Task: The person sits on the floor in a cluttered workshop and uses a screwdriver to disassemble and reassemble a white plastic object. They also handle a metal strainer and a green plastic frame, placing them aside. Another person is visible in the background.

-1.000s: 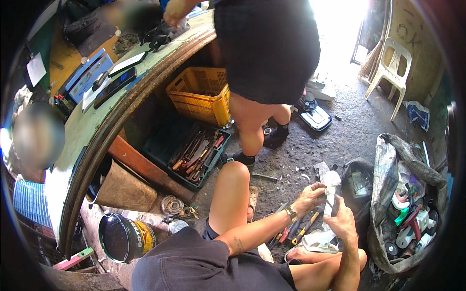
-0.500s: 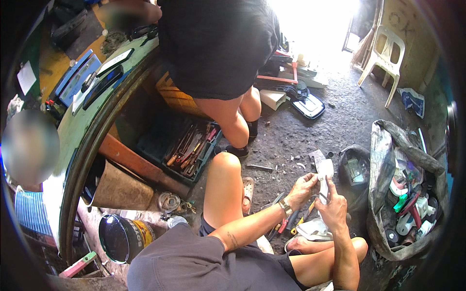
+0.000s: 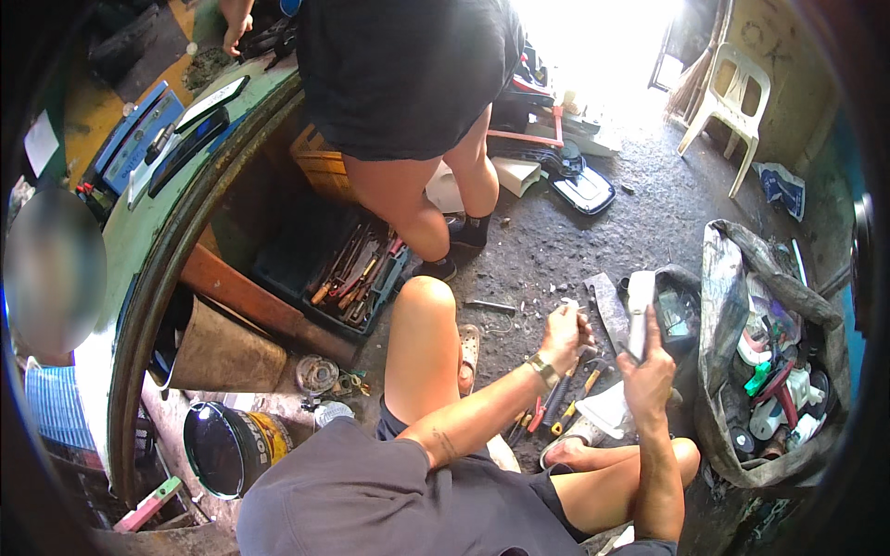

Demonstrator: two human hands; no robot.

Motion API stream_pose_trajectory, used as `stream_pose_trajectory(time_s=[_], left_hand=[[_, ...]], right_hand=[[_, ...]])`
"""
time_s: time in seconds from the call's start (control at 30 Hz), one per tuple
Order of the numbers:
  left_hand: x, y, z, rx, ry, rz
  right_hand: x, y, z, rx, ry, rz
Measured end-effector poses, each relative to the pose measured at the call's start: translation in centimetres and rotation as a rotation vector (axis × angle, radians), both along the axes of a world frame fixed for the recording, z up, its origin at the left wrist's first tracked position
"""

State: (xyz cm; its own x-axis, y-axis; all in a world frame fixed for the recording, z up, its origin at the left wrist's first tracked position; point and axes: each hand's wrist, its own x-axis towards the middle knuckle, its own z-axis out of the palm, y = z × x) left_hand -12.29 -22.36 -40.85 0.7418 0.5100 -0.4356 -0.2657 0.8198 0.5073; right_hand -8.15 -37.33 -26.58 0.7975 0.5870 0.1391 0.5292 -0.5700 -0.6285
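In front of my knees, my right hand [image 3: 646,378] grips a long white-and-grey piece [image 3: 639,306] with a broad, pale upper end. It looks like hard plastic, and my fingers cover its lower part. To its left, my left hand [image 3: 564,339] is closed with the fingers curled in. Whether something small is pinched there I cannot make out. A flat grey strip [image 3: 607,310] lies on the ground between and beyond the hands. Below them, near my feet, are hand tools [image 3: 560,406] with black, yellow and red handles, and a white plastic part [image 3: 607,410].
On the right stands a large open sack [image 3: 721,371] of mixed plastic scrap, with a dark bag [image 3: 681,310] beside it. A person [image 3: 408,83] stands ahead by the curved table [image 3: 199,208]. A tool crate [image 3: 375,301], black bucket [image 3: 218,449] and white chair [image 3: 737,97] are around.
My hands have come apart. The right hand has raised the white piece and moved slightly right; the left has let go and closed. The standing person has shifted slightly left.
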Motion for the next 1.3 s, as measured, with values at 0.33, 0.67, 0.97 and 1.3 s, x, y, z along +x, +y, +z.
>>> stream_pose_trajectory(time_s=[0.33, 0.67, 0.97, 1.3], left_hand=[[-19.5, 13.7, 16.5, -0.099, -0.450, 0.082], [-39.7, 25.4, -16.5, -0.269, 0.278, 0.541], [-32.6, 21.8, -12.4, 1.194, 1.221, -0.637], [-48.3, 27.9, -15.4, 0.195, 0.900, 0.216]], right_hand=[[3.1, -4.4, -0.6, 0.257, 0.262, -0.112], [4.0, -5.0, -1.7, 0.176, 0.104, -0.042], [6.9, -9.3, -2.9, 0.203, 0.097, -0.233], [7.9, -10.5, -4.0, 0.300, 0.245, -0.102]])
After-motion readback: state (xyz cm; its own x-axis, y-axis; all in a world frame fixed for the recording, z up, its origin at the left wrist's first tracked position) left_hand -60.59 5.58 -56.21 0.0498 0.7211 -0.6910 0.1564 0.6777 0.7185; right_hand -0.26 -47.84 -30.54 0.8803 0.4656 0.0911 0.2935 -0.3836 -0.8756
